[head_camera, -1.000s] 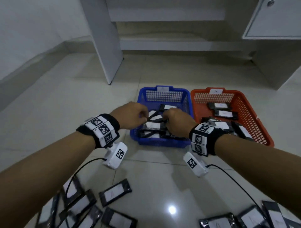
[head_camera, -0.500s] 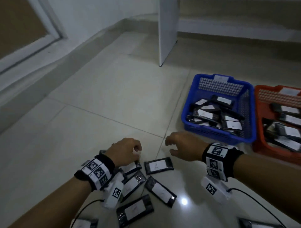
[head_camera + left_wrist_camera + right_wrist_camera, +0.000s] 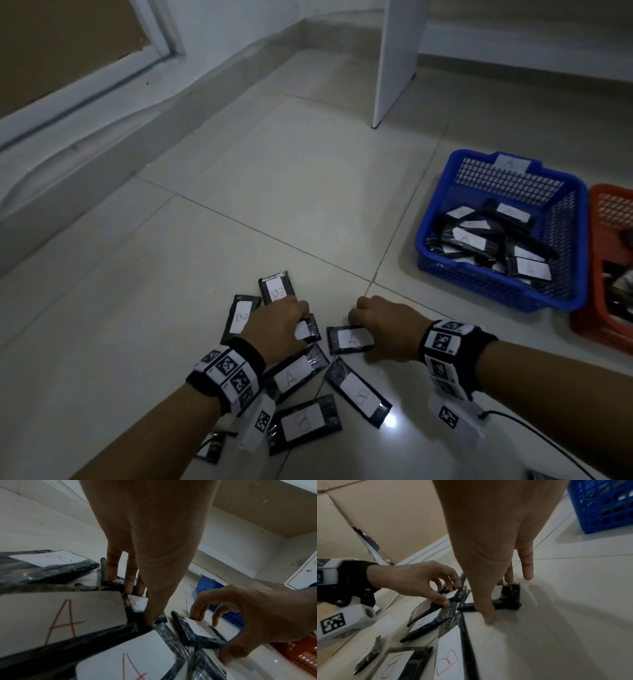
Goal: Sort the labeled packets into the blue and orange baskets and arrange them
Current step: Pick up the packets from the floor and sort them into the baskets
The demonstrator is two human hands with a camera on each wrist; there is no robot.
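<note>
Several black packets with white lettered labels lie in a pile on the floor tiles. My left hand [image 3: 301,320] reaches down onto a small packet [image 3: 308,330]; in the left wrist view its thumb [image 3: 150,620] and fingers [image 3: 130,586] pinch that packet's two edges. My right hand [image 3: 359,322] curls over a packet marked A [image 3: 351,339], fingers [image 3: 508,580] at the far edge and thumb [image 3: 488,618] at the near edge. The blue basket [image 3: 496,286] at the right holds several packets. Beside it, the orange basket [image 3: 589,325] is cut off by the frame.
Around my hands lie packets marked B [image 3: 276,291], B [image 3: 241,317], A [image 3: 294,375] and B [image 3: 359,392], plus another [image 3: 305,423] nearer me. A white cabinet panel [image 3: 394,61] stands on the floor behind. A wall and door frame run along the left.
Both hands left the blue basket and came down to the floor pile on the left. The left hand now pinches a packet and the right hand has closed over the A packet.
</note>
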